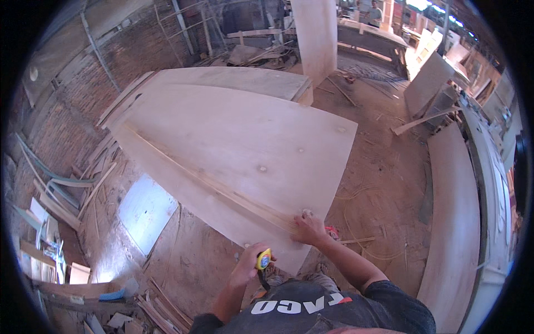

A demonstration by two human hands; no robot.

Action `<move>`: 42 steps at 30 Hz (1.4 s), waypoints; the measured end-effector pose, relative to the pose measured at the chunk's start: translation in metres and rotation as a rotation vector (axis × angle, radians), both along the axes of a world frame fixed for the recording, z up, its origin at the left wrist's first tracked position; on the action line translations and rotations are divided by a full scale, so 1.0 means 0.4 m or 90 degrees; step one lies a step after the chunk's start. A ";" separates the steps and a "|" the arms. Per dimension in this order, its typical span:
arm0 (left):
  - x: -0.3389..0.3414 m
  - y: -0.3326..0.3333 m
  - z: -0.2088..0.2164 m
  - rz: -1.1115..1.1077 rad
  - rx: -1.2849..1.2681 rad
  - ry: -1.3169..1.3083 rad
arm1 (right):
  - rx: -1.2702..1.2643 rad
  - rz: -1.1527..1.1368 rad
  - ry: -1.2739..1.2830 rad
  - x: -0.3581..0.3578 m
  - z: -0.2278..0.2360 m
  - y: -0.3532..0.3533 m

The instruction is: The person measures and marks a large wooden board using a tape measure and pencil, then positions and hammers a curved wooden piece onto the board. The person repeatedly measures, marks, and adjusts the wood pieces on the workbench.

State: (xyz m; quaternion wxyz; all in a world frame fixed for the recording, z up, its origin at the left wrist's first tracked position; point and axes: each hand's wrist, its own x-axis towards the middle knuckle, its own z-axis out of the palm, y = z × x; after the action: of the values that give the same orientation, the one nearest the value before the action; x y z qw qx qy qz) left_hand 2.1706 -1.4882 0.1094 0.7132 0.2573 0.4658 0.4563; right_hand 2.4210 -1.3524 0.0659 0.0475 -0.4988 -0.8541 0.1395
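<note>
My left hand (pixel 245 264) is closed around a yellow tape measure (pixel 263 259) with a blue-and-white face and a dark strap, just off the near edge of a large plywood sheet (pixel 239 139). Along the sheet's left part lies a long, thin wooden strip (pixel 217 190), running from the far left toward me. My right hand (pixel 309 229) is closed at the strip's near end, above the sheet's near corner. Its fingertips are partly hidden. No pulled-out blade is discernible at the tape measure.
The sheet rests over a board stack (pixel 256 80). A tall panel (pixel 316 42) stands behind it. To the right lies a long curved board (pixel 455 222); scrap wood (pixel 161 306) litters the lower left. A pale sheet (pixel 146 211) lies on the floor. Another person (pixel 374 13) is far off.
</note>
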 end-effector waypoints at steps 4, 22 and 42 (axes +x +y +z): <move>0.052 -0.113 -0.026 0.250 -0.162 -0.092 | -0.097 0.049 0.053 0.006 -0.019 0.066; 0.215 -0.350 -0.039 0.456 -0.140 -0.026 | 0.032 0.038 -0.058 0.409 0.013 0.261; 0.265 -0.274 -0.065 0.752 -0.083 -0.321 | -0.380 0.445 0.247 -0.079 0.174 -0.211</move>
State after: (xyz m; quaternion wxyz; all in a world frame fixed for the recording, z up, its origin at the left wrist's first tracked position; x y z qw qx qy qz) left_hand 2.2766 -1.5978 0.0833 0.4438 -0.2014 0.3735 0.7892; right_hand 2.3895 -1.4367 0.1355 0.0109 -0.1392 -0.8683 0.4759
